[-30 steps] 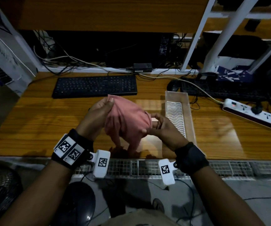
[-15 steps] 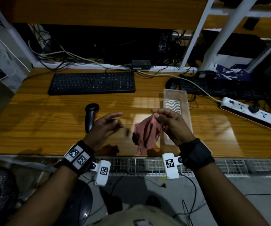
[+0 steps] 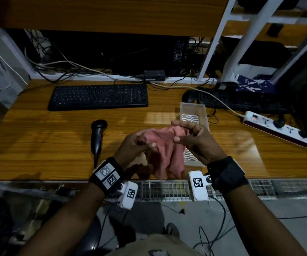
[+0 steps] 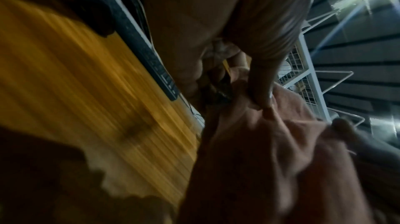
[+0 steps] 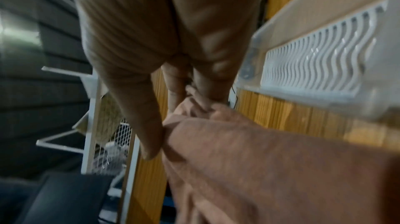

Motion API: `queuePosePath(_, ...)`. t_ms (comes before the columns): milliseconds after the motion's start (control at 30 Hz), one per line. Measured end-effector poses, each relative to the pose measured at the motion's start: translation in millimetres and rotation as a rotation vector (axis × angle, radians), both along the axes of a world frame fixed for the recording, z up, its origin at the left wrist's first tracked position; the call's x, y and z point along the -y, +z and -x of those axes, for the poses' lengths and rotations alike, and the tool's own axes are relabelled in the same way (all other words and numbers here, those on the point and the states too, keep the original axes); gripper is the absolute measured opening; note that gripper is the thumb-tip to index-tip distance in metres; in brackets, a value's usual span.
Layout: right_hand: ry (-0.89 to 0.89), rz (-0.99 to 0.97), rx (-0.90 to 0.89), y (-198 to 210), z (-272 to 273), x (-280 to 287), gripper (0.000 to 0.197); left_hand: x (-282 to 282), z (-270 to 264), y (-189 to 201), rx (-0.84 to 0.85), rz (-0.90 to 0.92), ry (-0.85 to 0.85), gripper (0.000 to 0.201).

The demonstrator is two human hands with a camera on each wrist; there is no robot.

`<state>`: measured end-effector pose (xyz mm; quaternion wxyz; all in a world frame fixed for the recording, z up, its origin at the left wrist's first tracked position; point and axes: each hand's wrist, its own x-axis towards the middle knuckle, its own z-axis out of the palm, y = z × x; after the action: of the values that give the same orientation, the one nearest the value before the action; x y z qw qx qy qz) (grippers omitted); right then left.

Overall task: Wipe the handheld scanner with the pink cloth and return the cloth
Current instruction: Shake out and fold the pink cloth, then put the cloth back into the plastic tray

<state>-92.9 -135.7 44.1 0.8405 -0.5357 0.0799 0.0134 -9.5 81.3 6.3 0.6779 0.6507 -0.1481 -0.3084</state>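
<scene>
Gripping one pink cloth, seemingly: two hands.

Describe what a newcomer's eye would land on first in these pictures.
First, the pink cloth, held up over the wooden desk's near edge by the left hand and right hand. Next, the black handheld scanner lying on the desk left of the hands, and the clear tray behind the cloth.

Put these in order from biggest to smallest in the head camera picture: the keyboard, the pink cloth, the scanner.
1. keyboard
2. pink cloth, bunched and nearer the camera, so its true size is unsure
3. scanner
</scene>
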Motion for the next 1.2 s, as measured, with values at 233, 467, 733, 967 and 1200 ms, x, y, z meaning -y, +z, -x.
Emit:
queuePosePath(233,0.032,0.727,-0.030,-12.3,1.3,-10.2,0.069,-10.7,-9.0,16.0,-0.024,0.159,0.086,0.041)
queuePosePath(467,0.005,1.221,0.112,-20.1,-1.2,-27.1,0.106,-6.8,-7.5,30.6,-0.185,0.192,0.005,0.057)
queuePosePath(733,0.010,0.937,0.142,-25.4,1.7,-12.1,0.025,0.9,-23.8,45.9,-0.221,0.124,-0.063,0.056)
queuePosePath(967,-0.236,0.425,-0.158,-12.3,5.4,47.2,0.024,81.8,-28.3,34.6,0.017,-0.141,-0.197,0.050)
queuePosePath(1200,-0.190,0.542,-0.436,-41.4,-14.4,91.5,0.013,122.2,-24.9,-15.9,0.258,-0.420,-0.175,0.035)
